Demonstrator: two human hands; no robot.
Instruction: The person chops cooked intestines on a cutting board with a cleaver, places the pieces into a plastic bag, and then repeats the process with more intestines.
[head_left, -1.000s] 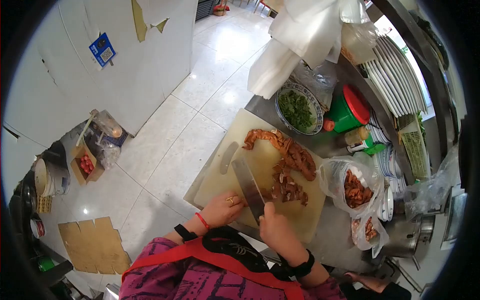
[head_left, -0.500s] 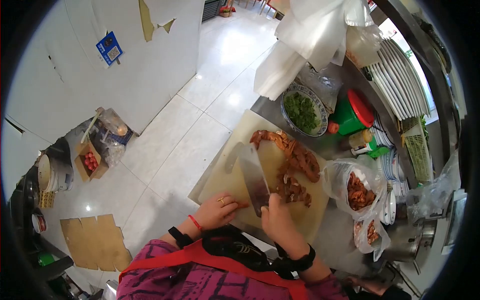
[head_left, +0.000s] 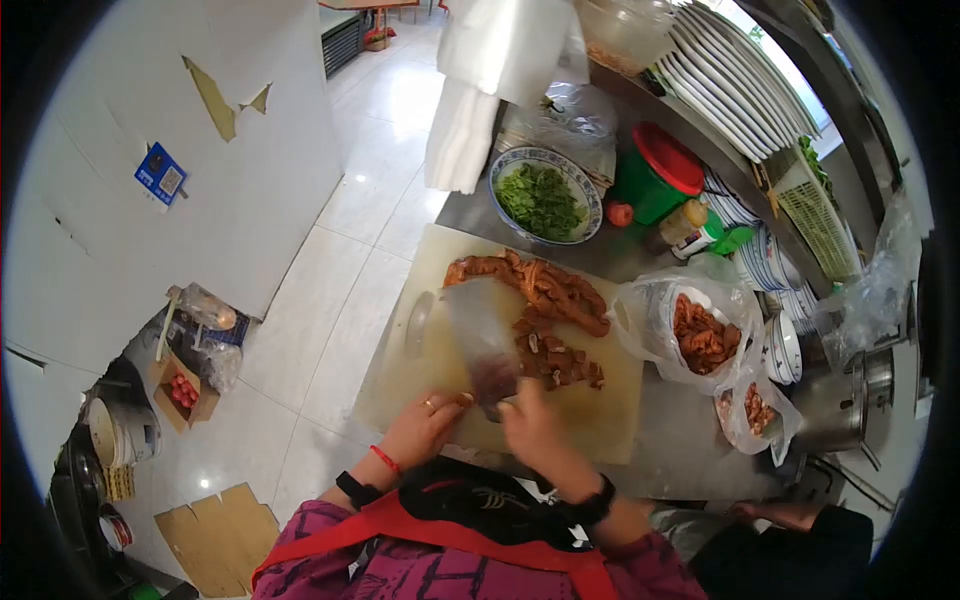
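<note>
My right hand (head_left: 535,425), a little blurred, is closed round the handle of a cleaver (head_left: 485,325). Its broad blade is smeared by motion and stands over a pale cutting board (head_left: 400,375). Beside the blade, my left hand (head_left: 425,425) has its fingers bent together on a small piece of meat (head_left: 466,398), mostly hidden. Long reddish-brown strips of meat (head_left: 560,293) lie along the board's far side, with chopped meat pieces (head_left: 555,362) just right of the blade.
Right of the board sit two plastic bags of meat (head_left: 705,335) (head_left: 757,410). A patterned bowl of greens (head_left: 545,195) and a green bucket with red lid (head_left: 665,170) stand behind. Plates (head_left: 735,80) fill the shelf; a steel pot (head_left: 835,405) and another person's arm (head_left: 790,515) are at right.
The head view has shifted, so the counter appears further left and another person shows more at lower right. The cleaver and both hands remain over the board's near part.
</note>
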